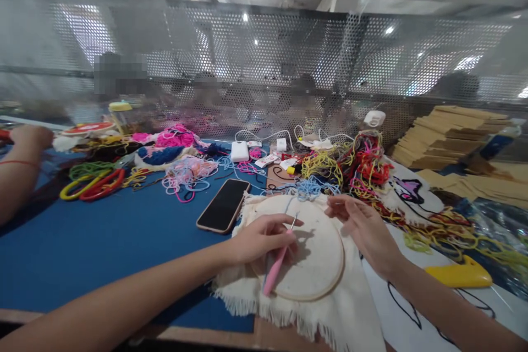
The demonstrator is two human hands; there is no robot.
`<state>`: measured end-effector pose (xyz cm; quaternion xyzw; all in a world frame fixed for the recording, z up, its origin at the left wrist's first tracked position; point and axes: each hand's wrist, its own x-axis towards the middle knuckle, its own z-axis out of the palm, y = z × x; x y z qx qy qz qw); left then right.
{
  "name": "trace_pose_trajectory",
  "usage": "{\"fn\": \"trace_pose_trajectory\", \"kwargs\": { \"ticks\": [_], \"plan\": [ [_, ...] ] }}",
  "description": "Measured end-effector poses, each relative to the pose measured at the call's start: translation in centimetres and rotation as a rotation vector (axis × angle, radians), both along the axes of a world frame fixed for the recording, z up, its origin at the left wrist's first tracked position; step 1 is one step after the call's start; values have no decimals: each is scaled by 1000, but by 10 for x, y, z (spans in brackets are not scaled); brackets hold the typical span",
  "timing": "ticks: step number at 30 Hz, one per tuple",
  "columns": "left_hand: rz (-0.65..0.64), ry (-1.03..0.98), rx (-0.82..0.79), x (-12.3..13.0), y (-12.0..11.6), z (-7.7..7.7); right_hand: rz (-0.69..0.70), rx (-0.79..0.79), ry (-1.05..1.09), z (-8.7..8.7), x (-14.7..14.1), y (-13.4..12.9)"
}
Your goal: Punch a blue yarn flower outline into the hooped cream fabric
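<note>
My left hand is closed around a pink-handled punch needle, its metal tip pointing up and away from me. Under it lies a round embroidery hoop stretched with cream fabric, whose frayed edges spread past the ring. A light blue strand of yarn runs near the needle tip. My right hand hovers at the hoop's upper right, thumb and fingertips drawn together; what they pinch, if anything, is too small to make out.
A phone lies left of the hoop. Tangled yarn heaps behind it. Red-handled scissors rest at left, near another person's arm. A yellow-handled tool lies right, below stacked brown packets. A perforated metal screen stands behind.
</note>
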<state>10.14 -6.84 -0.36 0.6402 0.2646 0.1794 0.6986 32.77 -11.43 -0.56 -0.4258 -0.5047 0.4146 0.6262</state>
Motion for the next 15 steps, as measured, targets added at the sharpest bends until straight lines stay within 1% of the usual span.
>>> {"fn": "trace_pose_trajectory", "kwargs": {
  "ticks": [5,8,11,12,15],
  "plan": [
    [-31,54,-6,1,1,2,20,157,-349,1,-5,-12],
    [-33,38,-61,2,2,2,71,211,-474,8,-11,-14],
    [-20,33,-90,2,2,1,128,280,-550,11,-18,-8],
    [-12,41,-87,2,2,1,111,305,-548,10,-21,-6],
    [13,51,-60,2,2,0,51,314,-553,2,-27,-4]
  ]
}}
